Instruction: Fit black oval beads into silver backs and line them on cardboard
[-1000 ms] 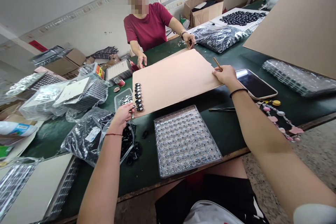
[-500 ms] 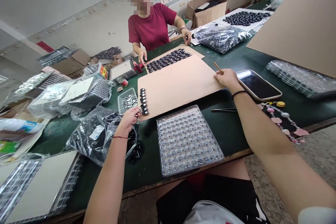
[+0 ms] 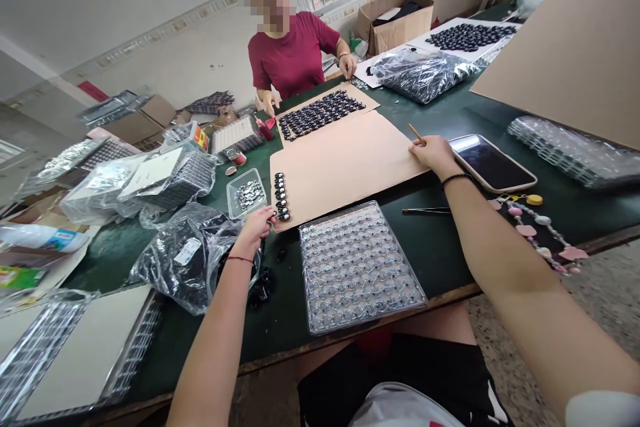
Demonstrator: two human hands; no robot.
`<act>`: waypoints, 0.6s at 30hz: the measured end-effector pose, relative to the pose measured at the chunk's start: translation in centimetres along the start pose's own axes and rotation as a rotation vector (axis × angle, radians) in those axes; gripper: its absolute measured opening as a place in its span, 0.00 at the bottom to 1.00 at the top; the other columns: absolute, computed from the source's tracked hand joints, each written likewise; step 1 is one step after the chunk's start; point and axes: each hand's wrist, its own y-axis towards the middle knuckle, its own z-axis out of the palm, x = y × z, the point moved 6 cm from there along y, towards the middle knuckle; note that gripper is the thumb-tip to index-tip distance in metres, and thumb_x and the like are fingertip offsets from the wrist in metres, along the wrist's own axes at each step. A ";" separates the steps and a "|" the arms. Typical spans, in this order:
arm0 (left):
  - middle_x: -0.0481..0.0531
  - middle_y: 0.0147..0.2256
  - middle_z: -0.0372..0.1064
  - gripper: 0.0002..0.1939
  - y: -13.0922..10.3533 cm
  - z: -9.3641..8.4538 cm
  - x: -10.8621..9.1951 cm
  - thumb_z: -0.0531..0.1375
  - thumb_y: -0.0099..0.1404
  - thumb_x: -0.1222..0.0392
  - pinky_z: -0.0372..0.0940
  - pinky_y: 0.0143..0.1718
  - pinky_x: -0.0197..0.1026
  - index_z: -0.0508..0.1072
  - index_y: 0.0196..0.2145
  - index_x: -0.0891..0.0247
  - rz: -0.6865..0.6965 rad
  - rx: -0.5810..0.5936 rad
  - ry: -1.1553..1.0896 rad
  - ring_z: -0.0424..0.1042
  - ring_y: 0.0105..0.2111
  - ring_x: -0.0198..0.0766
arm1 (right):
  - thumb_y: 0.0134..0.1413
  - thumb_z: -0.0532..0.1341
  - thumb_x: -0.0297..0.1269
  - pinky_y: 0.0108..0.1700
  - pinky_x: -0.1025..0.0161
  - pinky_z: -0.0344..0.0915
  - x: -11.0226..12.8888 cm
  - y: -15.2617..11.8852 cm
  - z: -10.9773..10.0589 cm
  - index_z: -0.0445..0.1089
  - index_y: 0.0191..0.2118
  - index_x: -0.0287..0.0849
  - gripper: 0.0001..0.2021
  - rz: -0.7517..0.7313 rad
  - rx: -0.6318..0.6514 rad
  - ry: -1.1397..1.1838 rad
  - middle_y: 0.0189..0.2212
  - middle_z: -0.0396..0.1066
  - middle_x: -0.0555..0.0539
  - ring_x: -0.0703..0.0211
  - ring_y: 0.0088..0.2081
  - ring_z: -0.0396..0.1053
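The left hand (image 3: 259, 225) is pinched narrow on the near left corner of the card (image 3: 345, 163); a dark bit shows at its tips, too small to name. The right hand (image 3: 434, 152) holds a stick (image 3: 416, 135) between its fingers, which rest at the card's right end. So the card lies between the two grips, with a short row of black pieces (image 3: 281, 197) just beyond the left one.

Beyond the left fingertips, near the card's left edge, is a tub (image 3: 231, 197) of shiny bits. A second card (image 3: 371, 101) touches or nearly touches the far edge. A clear tray (image 3: 306, 280) sits close to the near edge, between the grips. Right of the tray, bare table (image 3: 440, 247) runs below tweezers (image 3: 425, 211); a tablet (image 3: 493, 161) is just beside the right hand.

The right fingertips' underside is hidden. The left forearm covers part of a bag (image 3: 170, 267).
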 end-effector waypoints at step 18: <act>0.43 0.20 0.62 0.21 -2.0 0.9 0.6 0.53 0.58 0.61 0.45 0.15 0.30 0.65 0.50 0.68 0.106 -0.078 0.099 0.49 0.13 0.24 | 0.50 0.54 0.35 0.39 0.58 0.62 6.5 -4.4 -1.9 0.73 0.39 0.39 0.13 -0.357 -0.151 -0.049 0.34 0.73 0.40 0.50 0.37 0.69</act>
